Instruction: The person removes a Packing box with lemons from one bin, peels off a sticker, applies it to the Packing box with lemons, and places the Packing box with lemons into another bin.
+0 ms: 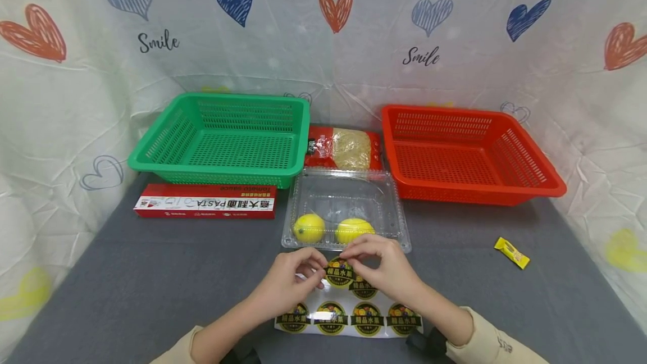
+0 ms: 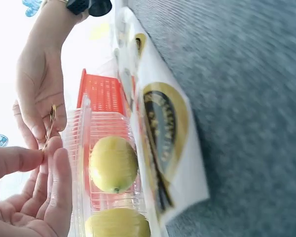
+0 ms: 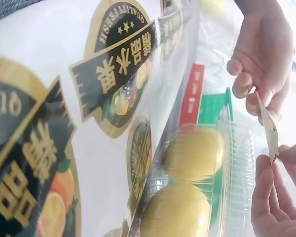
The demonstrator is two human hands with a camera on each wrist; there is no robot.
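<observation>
Between both hands hangs a round black-and-gold fruit sticker (image 1: 339,272), held up over a white sticker sheet (image 1: 349,296) with several more like it. My left hand (image 1: 295,274) pinches the sticker's left edge between thumb and finger. On the opposite edge, my right hand (image 1: 381,263) pinches it the same way. The right wrist view shows the peeled sticker (image 3: 270,131) nearly edge-on between the fingertips. Just beyond the hands lies a clear plastic clamshell box (image 1: 349,198) with two lemons, one at the left (image 1: 309,228) and one at the right (image 1: 355,230).
A green basket (image 1: 217,176) stands at the back left, a red basket (image 1: 470,192) at the back right. Between them lies a red noodle bag (image 1: 351,148). A red pasta box (image 1: 204,201) is in front of the green basket. A small yellow packet (image 1: 512,253) lies at right.
</observation>
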